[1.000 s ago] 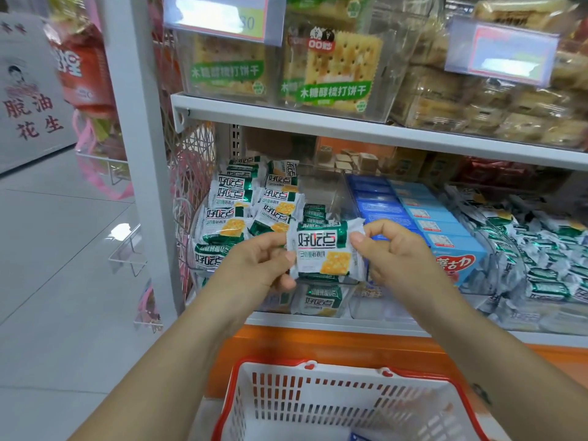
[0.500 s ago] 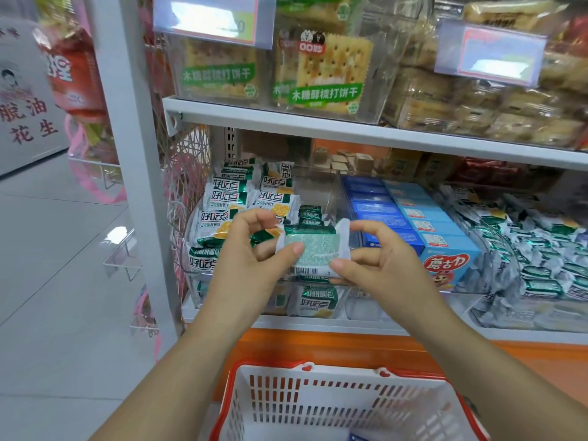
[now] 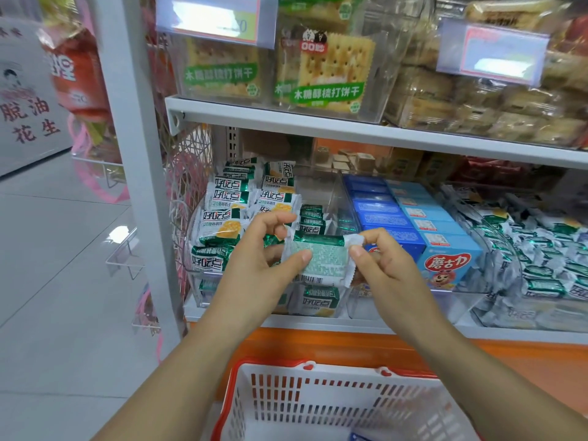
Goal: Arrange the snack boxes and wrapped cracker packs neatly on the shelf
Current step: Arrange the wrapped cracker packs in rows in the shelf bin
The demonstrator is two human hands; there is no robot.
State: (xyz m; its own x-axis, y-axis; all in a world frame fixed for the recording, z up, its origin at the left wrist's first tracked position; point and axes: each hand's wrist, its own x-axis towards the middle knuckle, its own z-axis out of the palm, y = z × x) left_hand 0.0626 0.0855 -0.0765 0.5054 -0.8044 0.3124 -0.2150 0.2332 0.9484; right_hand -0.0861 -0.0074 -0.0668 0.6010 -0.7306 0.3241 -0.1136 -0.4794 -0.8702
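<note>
Cracker pack (image 3: pixel 318 259), back side out, pinched at both ends by left grip (image 3: pixel 254 265) and right grip (image 3: pixel 385 268), just before the shelf's clear bin (image 3: pixel 199 294). Risks: the slick wrapper slipping into the basket (image 3: pixel 276 364); a push toppling the stacked packs (image 3: pixel 219 224). The hidden fingers' hold seems light.

pale glossy floor tiles (image 3: pixel 47 313) fill the left side, with a bright patch of light (image 3: pixel 119 234) reflected on them beside a white upright post (image 3: pixel 140 154). a white shelf (image 3: pixel 318 127) runs right from the post, above an orange base panel (image 3: pixel 318 343). clear brackets (image 3: pixel 124 259) jut left of the post. far left stands a white sign (image 3: pixel 25 116) with red characters.
</note>
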